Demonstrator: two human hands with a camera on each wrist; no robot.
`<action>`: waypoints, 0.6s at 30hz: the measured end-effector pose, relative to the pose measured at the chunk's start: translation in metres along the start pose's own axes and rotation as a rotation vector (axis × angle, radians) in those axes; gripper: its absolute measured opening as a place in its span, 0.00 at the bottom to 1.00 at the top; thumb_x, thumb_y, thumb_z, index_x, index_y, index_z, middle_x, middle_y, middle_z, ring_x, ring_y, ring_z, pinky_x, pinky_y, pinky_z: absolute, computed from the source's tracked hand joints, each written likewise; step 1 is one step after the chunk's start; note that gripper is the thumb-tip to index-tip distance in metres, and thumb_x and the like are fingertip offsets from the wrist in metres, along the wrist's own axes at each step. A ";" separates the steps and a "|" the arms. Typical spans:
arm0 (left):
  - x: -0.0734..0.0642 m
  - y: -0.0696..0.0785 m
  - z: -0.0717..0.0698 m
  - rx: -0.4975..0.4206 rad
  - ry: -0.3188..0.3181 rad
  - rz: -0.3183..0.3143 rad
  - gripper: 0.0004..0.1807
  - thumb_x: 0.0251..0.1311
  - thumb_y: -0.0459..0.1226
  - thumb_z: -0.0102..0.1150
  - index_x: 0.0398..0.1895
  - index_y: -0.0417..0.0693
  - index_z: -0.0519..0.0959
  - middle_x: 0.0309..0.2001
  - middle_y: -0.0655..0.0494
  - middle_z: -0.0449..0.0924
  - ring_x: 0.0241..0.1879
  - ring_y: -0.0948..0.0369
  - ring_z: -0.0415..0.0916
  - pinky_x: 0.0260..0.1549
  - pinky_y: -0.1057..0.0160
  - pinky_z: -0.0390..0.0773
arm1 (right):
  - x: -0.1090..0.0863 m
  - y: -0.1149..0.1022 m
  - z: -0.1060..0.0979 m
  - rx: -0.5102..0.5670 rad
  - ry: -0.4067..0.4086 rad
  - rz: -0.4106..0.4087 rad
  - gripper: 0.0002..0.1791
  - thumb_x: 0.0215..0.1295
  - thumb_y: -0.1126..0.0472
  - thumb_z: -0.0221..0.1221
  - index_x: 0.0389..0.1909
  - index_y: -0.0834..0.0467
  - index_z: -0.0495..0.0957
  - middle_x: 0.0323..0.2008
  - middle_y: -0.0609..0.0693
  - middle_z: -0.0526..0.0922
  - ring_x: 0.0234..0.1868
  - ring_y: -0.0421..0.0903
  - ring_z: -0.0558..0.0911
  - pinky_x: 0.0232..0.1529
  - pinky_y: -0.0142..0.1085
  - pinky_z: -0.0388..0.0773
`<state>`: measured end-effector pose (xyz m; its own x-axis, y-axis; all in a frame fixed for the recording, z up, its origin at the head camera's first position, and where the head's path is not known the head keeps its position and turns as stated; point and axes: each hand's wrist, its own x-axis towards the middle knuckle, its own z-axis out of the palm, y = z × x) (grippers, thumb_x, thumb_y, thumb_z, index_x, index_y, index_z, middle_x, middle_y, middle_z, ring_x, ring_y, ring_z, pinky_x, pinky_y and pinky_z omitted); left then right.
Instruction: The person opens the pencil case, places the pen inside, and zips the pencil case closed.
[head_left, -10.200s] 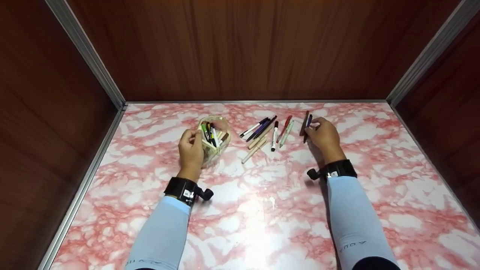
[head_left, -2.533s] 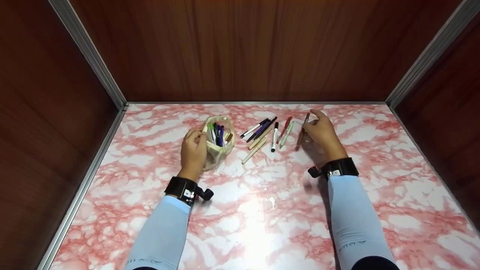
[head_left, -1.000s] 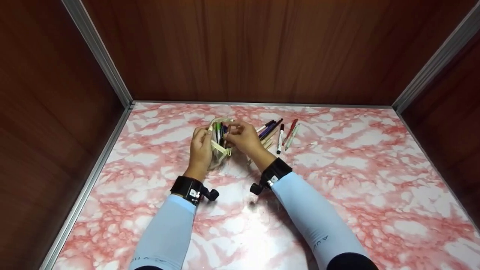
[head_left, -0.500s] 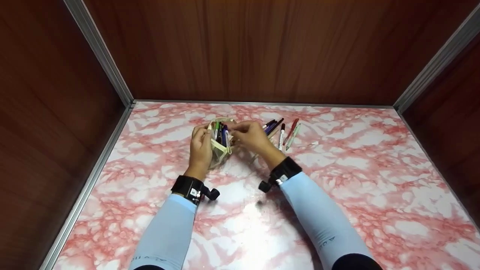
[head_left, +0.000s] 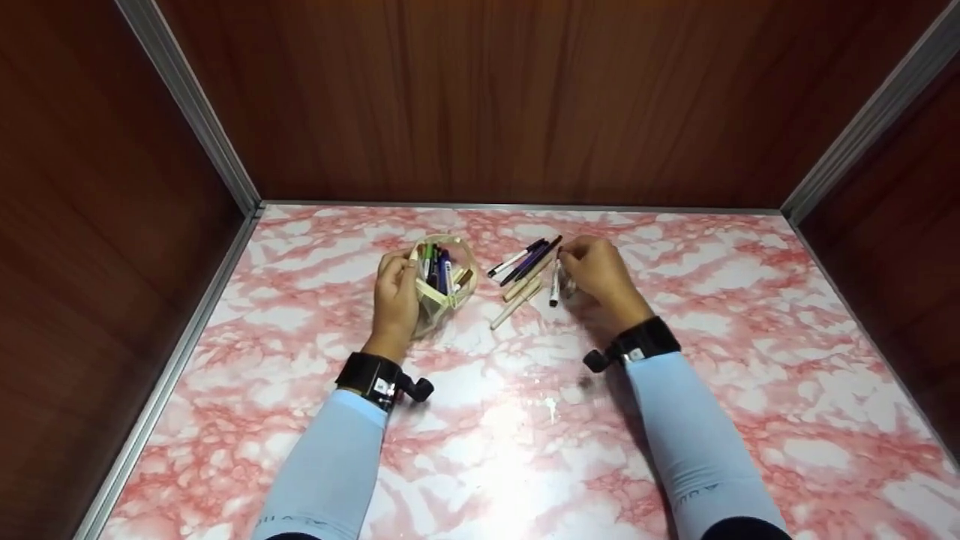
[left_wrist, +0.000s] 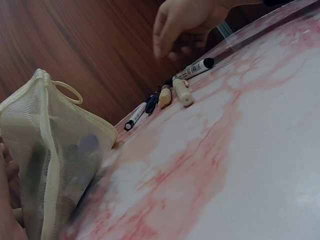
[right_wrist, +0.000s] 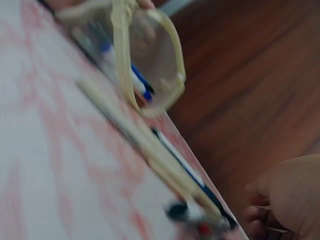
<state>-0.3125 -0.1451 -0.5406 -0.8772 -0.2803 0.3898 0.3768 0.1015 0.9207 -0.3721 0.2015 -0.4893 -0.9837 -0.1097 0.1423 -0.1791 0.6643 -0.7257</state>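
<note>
My left hand (head_left: 396, 289) grips the near-left rim of a pale yellow mesh pencil case (head_left: 433, 313), its mouth open and several pens and markers (head_left: 444, 271) standing inside. In the left wrist view the case (left_wrist: 60, 150) shows its zip and pull loop. My right hand (head_left: 598, 271) hovers beside a white marker (head_left: 555, 283) with a black cap, fingers bent down. From the left wrist, that hand (left_wrist: 182, 27) appears above the marker (left_wrist: 197, 68) with nothing visible in its fingers. The red pen and light green pen are hidden behind the right hand.
Between case and right hand lie a white pen (head_left: 510, 262), dark purple pens (head_left: 531, 262) and beige pens (head_left: 515, 306). The red-and-white marbled table (head_left: 487, 420) meets wood-grain panels (head_left: 510, 112) at the back and sides.
My right hand took the brown pen from the right to the case, then came back rightward without it, stopping by the black-capped marker. My left hand kept its hold on the case.
</note>
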 end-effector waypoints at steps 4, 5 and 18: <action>0.000 0.000 -0.003 0.003 0.004 -0.003 0.13 0.84 0.32 0.54 0.38 0.31 0.78 0.66 0.38 0.80 0.68 0.49 0.78 0.70 0.64 0.80 | -0.004 0.020 -0.012 -0.080 -0.049 0.005 0.16 0.83 0.59 0.62 0.59 0.65 0.89 0.51 0.65 0.92 0.48 0.57 0.86 0.55 0.48 0.81; 0.000 0.000 -0.004 0.001 0.001 -0.007 0.14 0.85 0.32 0.54 0.39 0.31 0.78 0.66 0.39 0.80 0.68 0.49 0.78 0.69 0.65 0.80 | -0.004 0.023 -0.013 -0.091 -0.063 0.005 0.17 0.83 0.59 0.62 0.61 0.65 0.89 0.51 0.65 0.92 0.46 0.56 0.85 0.52 0.48 0.80; 0.000 0.000 -0.001 -0.005 0.006 -0.007 0.16 0.85 0.32 0.54 0.44 0.21 0.78 0.67 0.32 0.79 0.69 0.48 0.77 0.70 0.67 0.76 | -0.007 0.038 -0.021 -0.286 -0.098 0.016 0.12 0.83 0.54 0.62 0.48 0.60 0.86 0.41 0.59 0.89 0.41 0.57 0.84 0.47 0.50 0.80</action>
<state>-0.3121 -0.1458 -0.5406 -0.8781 -0.2867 0.3831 0.3719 0.0951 0.9234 -0.3713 0.2432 -0.5033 -0.9856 -0.1591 0.0570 -0.1659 0.8464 -0.5060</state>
